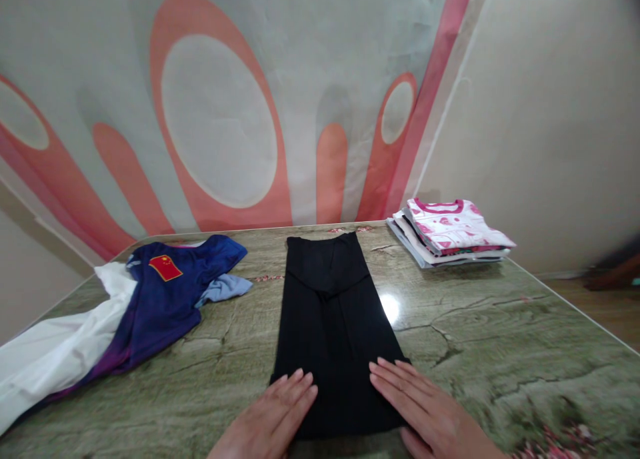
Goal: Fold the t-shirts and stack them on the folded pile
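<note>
A black garment lies lengthwise on the table in front of me, its near end folded over into a flat band. It looks like trousers or a skirt; I cannot tell which. My left hand rests flat on the fold's left edge with the fingers stretched out. On the right edge of the same fold lies my right hand, fingers straight and its thumb low by the near hem. Neither hand grips the cloth.
At the back right stands a stack of folded clothes, a white and pink top uppermost. To the left, a dark blue shirt with a red flag patch lies loosely beside white cloth. The green marbled table meets a patterned wall.
</note>
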`<state>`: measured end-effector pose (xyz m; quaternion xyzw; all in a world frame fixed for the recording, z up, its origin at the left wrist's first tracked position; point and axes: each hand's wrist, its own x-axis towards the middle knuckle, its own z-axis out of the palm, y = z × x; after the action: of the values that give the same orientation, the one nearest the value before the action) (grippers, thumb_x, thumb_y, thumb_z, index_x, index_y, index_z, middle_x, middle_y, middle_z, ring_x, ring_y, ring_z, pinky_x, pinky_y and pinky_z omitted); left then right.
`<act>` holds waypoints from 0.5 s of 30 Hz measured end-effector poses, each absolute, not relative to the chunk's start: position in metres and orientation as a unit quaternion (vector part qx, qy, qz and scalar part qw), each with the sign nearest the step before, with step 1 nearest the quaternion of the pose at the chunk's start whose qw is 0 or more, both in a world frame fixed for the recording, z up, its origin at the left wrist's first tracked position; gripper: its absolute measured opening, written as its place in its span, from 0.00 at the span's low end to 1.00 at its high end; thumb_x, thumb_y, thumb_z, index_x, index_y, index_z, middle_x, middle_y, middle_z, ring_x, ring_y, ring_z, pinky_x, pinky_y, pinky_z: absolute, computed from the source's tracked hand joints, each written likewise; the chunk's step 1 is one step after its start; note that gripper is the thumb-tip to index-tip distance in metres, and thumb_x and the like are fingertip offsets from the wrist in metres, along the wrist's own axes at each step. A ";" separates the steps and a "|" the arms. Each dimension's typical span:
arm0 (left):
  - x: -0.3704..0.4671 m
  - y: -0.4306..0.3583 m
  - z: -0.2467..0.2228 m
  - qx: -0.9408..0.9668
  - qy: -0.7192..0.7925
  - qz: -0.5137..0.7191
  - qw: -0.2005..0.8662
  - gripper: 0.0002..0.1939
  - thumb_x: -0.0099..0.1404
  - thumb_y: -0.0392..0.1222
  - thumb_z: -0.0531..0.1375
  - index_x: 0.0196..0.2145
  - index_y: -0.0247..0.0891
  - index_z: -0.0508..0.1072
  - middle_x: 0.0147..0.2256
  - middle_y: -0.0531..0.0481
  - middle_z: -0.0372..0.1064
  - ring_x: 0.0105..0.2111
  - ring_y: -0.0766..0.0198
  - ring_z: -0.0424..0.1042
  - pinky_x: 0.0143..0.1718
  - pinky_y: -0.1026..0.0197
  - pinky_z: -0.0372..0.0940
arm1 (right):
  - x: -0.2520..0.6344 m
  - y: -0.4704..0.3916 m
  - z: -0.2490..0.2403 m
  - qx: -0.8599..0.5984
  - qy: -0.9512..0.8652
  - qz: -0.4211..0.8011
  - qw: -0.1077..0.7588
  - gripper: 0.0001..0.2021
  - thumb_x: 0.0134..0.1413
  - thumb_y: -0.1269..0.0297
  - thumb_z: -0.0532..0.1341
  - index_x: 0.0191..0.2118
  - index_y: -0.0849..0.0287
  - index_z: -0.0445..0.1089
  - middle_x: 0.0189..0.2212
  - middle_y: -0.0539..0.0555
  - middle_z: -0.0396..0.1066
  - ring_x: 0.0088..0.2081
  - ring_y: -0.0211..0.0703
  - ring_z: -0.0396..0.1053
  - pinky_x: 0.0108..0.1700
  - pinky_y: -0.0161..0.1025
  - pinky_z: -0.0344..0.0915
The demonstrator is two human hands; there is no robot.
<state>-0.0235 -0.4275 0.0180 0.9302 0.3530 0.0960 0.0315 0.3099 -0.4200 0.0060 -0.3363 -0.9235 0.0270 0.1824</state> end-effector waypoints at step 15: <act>-0.046 -0.432 0.008 0.904 0.359 0.194 0.125 0.29 0.62 0.26 0.47 0.56 0.46 0.68 0.55 0.50 0.69 0.57 0.60 0.65 0.61 0.54 0.57 | 0.327 -0.418 0.017 -0.307 -0.909 0.105 0.263 0.26 0.56 0.79 0.53 0.58 0.50 0.67 0.48 0.52 0.75 0.50 0.44 0.72 0.56 0.42 0.68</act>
<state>-0.0460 -0.4319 0.0083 0.9043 0.3593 0.1936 0.1253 0.3268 -0.4179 0.0175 -0.3068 -0.9087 0.1051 0.2630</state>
